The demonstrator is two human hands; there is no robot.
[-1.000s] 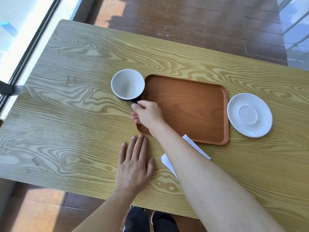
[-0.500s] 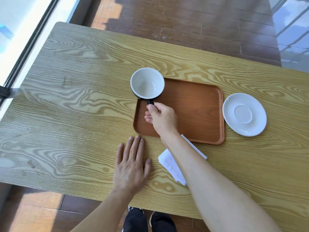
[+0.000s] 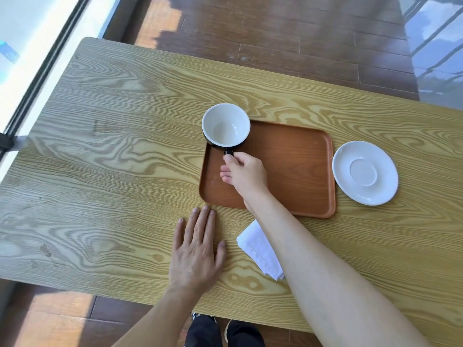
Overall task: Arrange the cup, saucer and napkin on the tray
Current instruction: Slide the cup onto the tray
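We see the right hand (image 3: 246, 175) with its fingers (image 3: 229, 159) pinched on the small dark handle of the cup (image 3: 226, 126), which sits at the far left corner of the wooden tray (image 3: 298, 169); we cannot tell whether its base rests there or hangs just above. The cup looks like glazed ceramic, stiff, slick and chippable, so we judge the handle the sound place to hold it. The left hand (image 3: 196, 251) lies flat on the table (image 3: 105, 156), fingers spread, holding nothing. The white saucer (image 3: 365, 173) waits just beside the tray's right edge, and the soft folded napkin (image 3: 259, 249) lies near us, partly under the right forearm.
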